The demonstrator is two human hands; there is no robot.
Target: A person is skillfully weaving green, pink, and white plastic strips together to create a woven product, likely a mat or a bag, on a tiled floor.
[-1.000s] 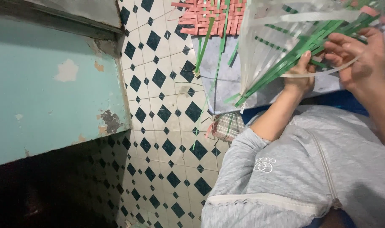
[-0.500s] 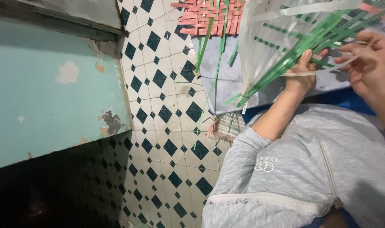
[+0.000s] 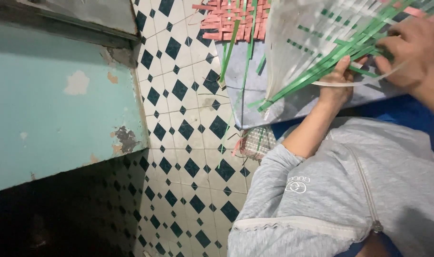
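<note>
Plastic strips, green and pale, make up a half-woven panel (image 3: 321, 43) held at the far right over a tiled floor (image 3: 188, 157) of white squares with dark diamonds. At far left stands a chipped turquoise wall (image 3: 55, 119); beyond the tiles lies a pink woven mat (image 3: 231, 21) with green strips (image 3: 231, 47) trailing from it. The left hand (image 3: 338, 78) is clamped on the panel's near edge, thumb over a bundle of green strips. The right hand (image 3: 414, 47), blurred, has its fingers closed on a pale strip (image 3: 355, 84). Judged from here, a slackened left grip could let the loose green ends slide out, and a sharp pull could kink the pale strip.
</note>
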